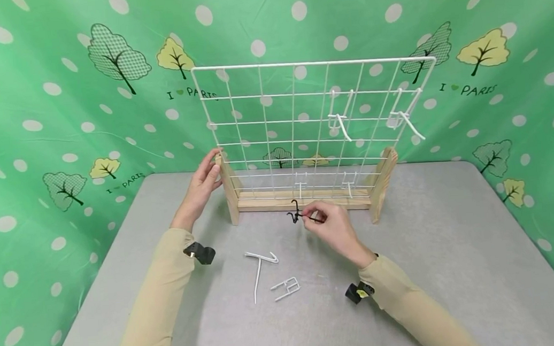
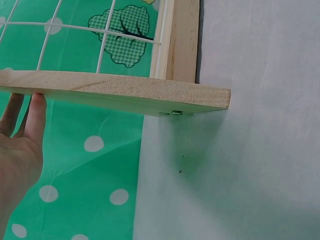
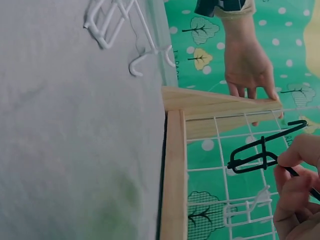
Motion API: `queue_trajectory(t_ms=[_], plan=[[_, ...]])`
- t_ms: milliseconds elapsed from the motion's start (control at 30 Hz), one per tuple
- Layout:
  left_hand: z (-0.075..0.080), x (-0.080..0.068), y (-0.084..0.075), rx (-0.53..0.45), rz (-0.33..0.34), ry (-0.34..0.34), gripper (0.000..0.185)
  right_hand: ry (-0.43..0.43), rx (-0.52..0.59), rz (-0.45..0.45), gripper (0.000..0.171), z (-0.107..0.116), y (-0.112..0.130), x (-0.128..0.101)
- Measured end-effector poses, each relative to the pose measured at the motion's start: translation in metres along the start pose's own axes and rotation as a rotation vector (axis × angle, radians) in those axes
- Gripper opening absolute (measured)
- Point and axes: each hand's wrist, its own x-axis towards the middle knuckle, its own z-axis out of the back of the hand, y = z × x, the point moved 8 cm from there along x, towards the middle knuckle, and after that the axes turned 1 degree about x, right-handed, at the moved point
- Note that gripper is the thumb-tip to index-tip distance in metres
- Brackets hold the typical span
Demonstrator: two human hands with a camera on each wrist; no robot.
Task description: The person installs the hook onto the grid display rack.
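A white wire grid stands upright in a wooden stand. My left hand holds the upper end of the stand's left wooden post; the left wrist view shows fingertips against the post's outer face. In front of the grid's lower part, my right hand pinches a black wire hook by its prong. The hook's double-bent frame points away from the fingers, apart from the grid in the head view.
Two white hooks hang high on the grid's right half, one white hook left of the other. Two smaller white hooks sit low on it. On the grey table lie a long white hook and a short one.
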Motion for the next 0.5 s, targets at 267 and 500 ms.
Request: queue_trajectory(t_ms=[267,500], plan=[[0.0,0.001,0.001,0.0,0.005,0.0,0.049,0.029,-0.032,0.016,0.012,0.007,0.013,0.008],[0.0,0.001,0.002,-0.002,0.006,0.005,0.049,0.024,-0.082,0.044,0.011,0.01,0.027,0.017]])
